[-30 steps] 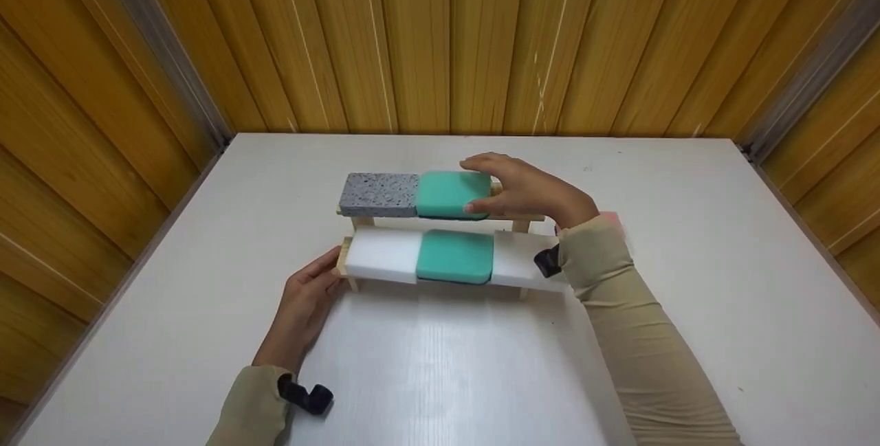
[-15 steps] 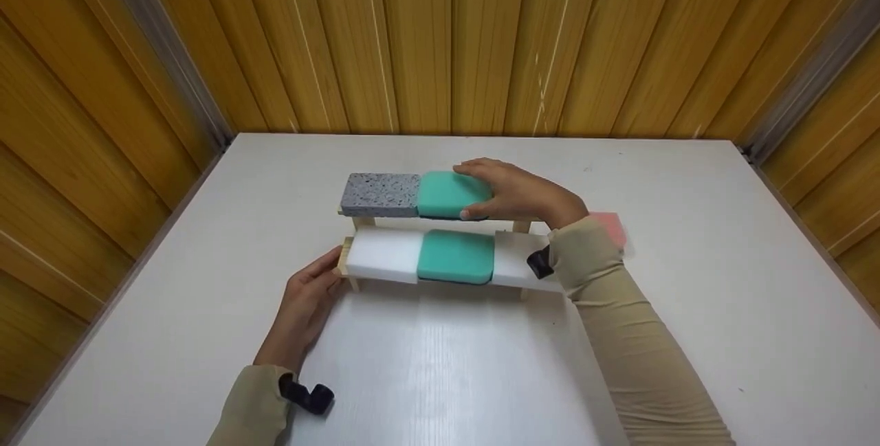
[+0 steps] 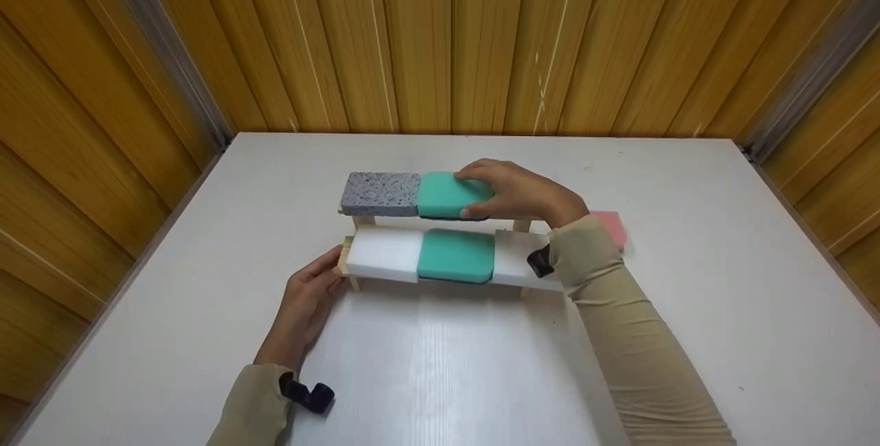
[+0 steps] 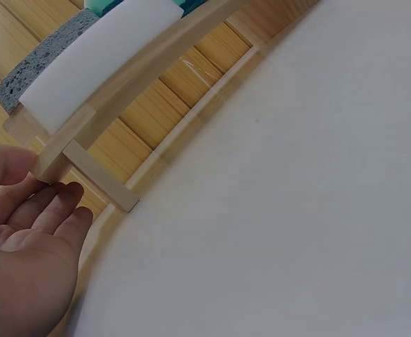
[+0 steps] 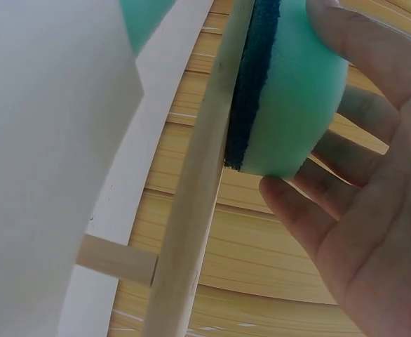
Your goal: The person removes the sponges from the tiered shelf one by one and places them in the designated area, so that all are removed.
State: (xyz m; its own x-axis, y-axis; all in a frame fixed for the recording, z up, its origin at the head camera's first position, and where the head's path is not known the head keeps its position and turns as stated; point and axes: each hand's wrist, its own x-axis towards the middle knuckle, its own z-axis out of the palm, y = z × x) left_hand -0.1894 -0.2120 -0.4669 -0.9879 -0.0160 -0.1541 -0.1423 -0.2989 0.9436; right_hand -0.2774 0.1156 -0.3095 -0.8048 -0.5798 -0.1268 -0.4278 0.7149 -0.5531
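Note:
A two-tier wooden rack [image 3: 345,258] stands on the table, bearing sponges on both rails. My left hand [image 3: 309,298] holds the front rail's left end; the left wrist view shows thumb and fingertips around that wooden end [image 4: 55,158]. On the rear rail, my right hand [image 3: 522,192] grips a green sponge [image 3: 440,192], thumb at its front edge and fingers over the far side. Seen by the right wrist, this sponge [image 5: 297,98] has a dark scouring layer lying against the rail [image 5: 191,203]. A grey speckled sponge [image 3: 380,193] sits directly left of it.
Along the front rail lie a white sponge [image 3: 385,253], another green sponge [image 3: 456,255] and a second white sponge [image 3: 512,257], partly behind the right sleeve. A pink block [image 3: 609,227] shows beyond that sleeve. Wood-patterned panels [image 3: 440,40] enclose the white table [image 3: 440,363].
My right hand shifted slightly left over the rear green sponge, uncovering more of the pink block, and has since stayed put. The left hand keeps its hold on the rack.

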